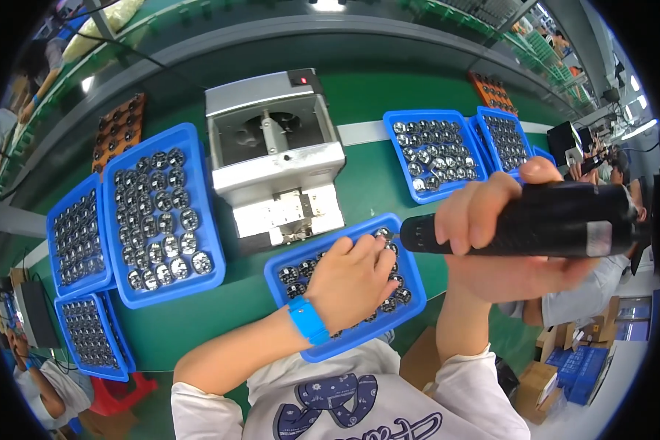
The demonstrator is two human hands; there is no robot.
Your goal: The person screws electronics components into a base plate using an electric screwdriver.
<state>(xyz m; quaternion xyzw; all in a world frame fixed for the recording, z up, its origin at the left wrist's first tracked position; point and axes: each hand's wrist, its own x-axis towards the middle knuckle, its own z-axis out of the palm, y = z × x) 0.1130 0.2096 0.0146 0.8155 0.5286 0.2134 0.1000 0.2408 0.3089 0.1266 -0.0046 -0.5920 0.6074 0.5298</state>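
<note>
I am holding the left hand (350, 282) palm down over the near blue tray (413, 265), just nearer the person than the silver machine (279, 176); its fingers are bending, slightly apart, and I can't tell whether they are pinching anything. The right hand (484, 213), right of the machine, is clamping its fingers around a black handheld tool (546, 224), which is lying level and pointing left at that tray's far right corner.

The near tray is holding round, shiny dark parts (402, 295). Left of the machine, a large blue tray (210, 220) is carrying rows of them, with smaller trays (88, 288) standing beyond it; right of the machine, another blue tray (451, 192) is showing similar rows.

The left hand and forearm are covering much of the near tray's middle. I am not making out the tool's contact — its tip is blurring into the parts — and the farthest right tray (502, 111) is partly hiding behind its neighbour.
</note>
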